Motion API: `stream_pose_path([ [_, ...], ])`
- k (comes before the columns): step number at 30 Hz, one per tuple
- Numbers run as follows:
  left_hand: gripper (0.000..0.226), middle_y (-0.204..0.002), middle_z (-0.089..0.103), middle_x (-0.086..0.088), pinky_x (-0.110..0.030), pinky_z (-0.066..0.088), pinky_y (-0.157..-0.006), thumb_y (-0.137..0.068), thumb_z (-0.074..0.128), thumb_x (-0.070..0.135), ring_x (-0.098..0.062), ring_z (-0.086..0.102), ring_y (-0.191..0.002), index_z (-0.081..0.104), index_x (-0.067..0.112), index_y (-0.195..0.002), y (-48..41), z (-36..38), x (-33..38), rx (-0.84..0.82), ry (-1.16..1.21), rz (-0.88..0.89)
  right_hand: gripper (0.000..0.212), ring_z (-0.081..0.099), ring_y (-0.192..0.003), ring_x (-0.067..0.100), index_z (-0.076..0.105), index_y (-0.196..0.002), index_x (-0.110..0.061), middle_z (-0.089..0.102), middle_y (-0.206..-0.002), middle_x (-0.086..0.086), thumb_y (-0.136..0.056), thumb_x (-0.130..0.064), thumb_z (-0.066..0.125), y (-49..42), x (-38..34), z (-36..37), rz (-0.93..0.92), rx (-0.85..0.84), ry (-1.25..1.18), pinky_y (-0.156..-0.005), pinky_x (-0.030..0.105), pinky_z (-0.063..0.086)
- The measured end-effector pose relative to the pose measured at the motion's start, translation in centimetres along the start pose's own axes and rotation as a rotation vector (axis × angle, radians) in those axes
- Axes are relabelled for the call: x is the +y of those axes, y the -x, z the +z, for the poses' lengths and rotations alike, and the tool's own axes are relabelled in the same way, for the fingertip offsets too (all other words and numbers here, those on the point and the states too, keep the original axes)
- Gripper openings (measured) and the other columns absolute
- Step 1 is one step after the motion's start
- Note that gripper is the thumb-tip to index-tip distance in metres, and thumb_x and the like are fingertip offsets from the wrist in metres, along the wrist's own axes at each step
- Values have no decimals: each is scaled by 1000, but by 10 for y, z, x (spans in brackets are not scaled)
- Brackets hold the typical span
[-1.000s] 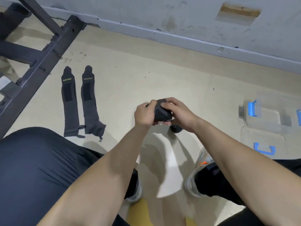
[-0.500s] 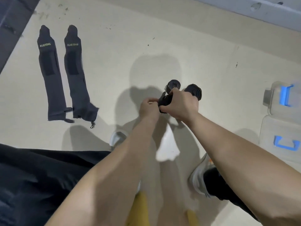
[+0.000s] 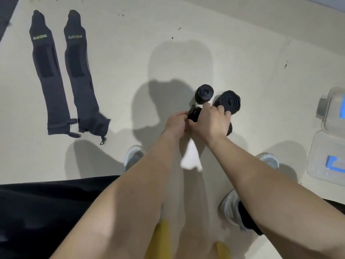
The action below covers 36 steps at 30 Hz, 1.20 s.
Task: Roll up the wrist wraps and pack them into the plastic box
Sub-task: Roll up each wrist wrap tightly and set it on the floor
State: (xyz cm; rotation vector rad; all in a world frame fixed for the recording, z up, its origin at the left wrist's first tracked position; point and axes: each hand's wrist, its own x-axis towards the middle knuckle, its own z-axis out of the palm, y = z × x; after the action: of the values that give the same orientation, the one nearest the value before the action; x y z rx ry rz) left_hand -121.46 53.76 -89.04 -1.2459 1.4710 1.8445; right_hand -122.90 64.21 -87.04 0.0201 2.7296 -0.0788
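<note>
Both hands meet low over the floor on one rolled black wrist wrap point(image 3: 195, 114). My left hand point(image 3: 176, 121) pinches its left end and my right hand point(image 3: 210, 120) covers most of it. Just beyond my fingers, two finished rolls stand on the floor: a small rolled wrap point(image 3: 204, 93) and a larger rolled wrap point(image 3: 228, 101). Far left, two flat wrist wraps lie side by side, one point(image 3: 47, 75) left of the other point(image 3: 80, 71), both marked XUEYING. The clear plastic box point(image 3: 328, 111) with blue clips sits at the right edge.
The box's clear lid point(image 3: 321, 157) with a blue clip lies on the floor in front of the box. My two grey shoes point(image 3: 134, 156) point(image 3: 231, 208) rest on the beige floor below the hands. Black shorts fill the lower left. A dark mat edge shows top left.
My view has tilted down, so the wall and black frame left the picture. Both hands moved down with the wrap toward the two rolls standing on the floor.
</note>
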Motion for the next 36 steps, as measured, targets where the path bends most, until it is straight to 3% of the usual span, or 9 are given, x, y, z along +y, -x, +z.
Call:
stream_pose_path([
  [2,27,-77,58,-8,-29,41,-57,-99,47,1,-21,50,-64,64,18,-84,12,-6,5,-23,-24,-1,52,50,-121,34,55,-119,-13,64,-122,12,-87,-53,63,8,-3,-7,0,7,3,-99,46,35],
  [6,25,-95,57,-7,-23,45,-54,-99,49,9,-24,52,-72,60,21,-80,33,-37,13,35,-90,13,41,51,-118,34,56,-122,-15,61,-123,10,-90,-42,58,26,-21,-26,-73,35,-54,-96,46,37],
  [12,29,-89,64,-9,-35,51,-75,-94,50,10,-30,60,-81,61,23,-71,45,-120,10,255,-237,99,45,53,-123,33,55,-134,-17,58,-133,10,-95,-39,57,43,-86,-35,-307,-123,-138,-97,43,42],
  [15,24,-117,71,-14,-37,51,-93,-98,49,14,-36,66,-111,72,14,-100,34,-168,11,451,-293,74,46,53,-125,32,53,-137,-17,55,-137,10,-96,-38,56,45,-125,-22,-382,-269,-205,-99,42,44],
  [17,28,-130,66,-8,-33,46,-96,-99,54,22,-34,60,-122,64,16,-124,28,-197,14,562,-293,37,47,53,-126,31,51,-139,-17,53,-139,9,-97,-37,56,43,-148,-10,-414,-355,-236,-101,43,46],
  [23,46,-146,47,-12,-45,45,-105,-97,49,22,-36,43,-133,46,16,-142,-17,-255,31,760,-339,-59,44,55,-124,28,53,-138,-15,54,-138,8,-98,-32,57,24,-204,28,-395,-512,-363,-104,41,46],
  [30,63,-157,22,-17,-41,43,-97,-104,53,34,-37,52,-124,25,6,-152,-60,-265,45,895,-146,-209,32,59,-108,26,57,-125,-14,61,-124,8,-97,-30,55,-10,-228,61,-319,-543,-471,-89,35,47],
  [34,71,-151,23,-17,-39,48,-84,-94,69,30,-40,57,-97,24,18,-149,-72,-258,35,821,-189,-161,26,60,-104,25,58,-119,-14,64,-113,3,-96,-27,55,-22,-227,66,-258,-565,-538,-84,33,48],
  [36,74,-150,29,-17,-42,48,-88,-95,69,31,-41,58,-105,23,16,-151,-75,-253,29,806,-241,-165,27,60,-102,24,59,-119,-14,64,-111,2,-95,-26,56,-24,-225,66,-238,-576,-559,-81,32,46],
])
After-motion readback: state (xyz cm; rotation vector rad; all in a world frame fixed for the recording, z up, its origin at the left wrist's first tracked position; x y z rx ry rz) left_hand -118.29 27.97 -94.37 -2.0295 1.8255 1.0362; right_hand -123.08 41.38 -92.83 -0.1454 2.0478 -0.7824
